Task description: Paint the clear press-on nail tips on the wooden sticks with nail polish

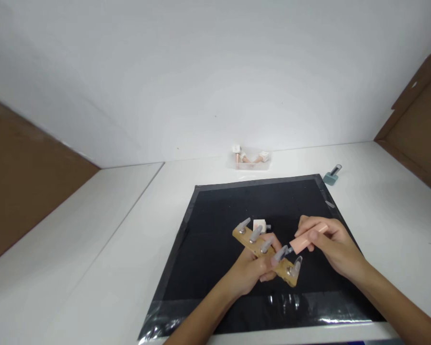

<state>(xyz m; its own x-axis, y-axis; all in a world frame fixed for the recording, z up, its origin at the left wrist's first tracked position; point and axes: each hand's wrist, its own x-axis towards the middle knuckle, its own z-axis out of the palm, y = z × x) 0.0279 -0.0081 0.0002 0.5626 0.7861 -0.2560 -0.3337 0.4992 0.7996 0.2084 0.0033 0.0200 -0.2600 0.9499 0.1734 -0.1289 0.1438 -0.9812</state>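
My left hand (253,270) is closed around a wooden strip (265,254) that carries several false nail tips standing in a row. It holds the strip tilted above the black mat (208,249). My right hand (330,242) pinches a peach-coloured nail polish brush handle (307,239), and its tip touches one of the nail tips near the strip's right end. A small white-capped polish bottle (260,225) stands on the mat just behind the strip.
A clear tray (251,163) with several small polish bottles sits by the back wall. A small blue-grey holder with a metal tool (332,176) stands off the mat's far right corner. Brown cardboard panels flank the white table (93,249).
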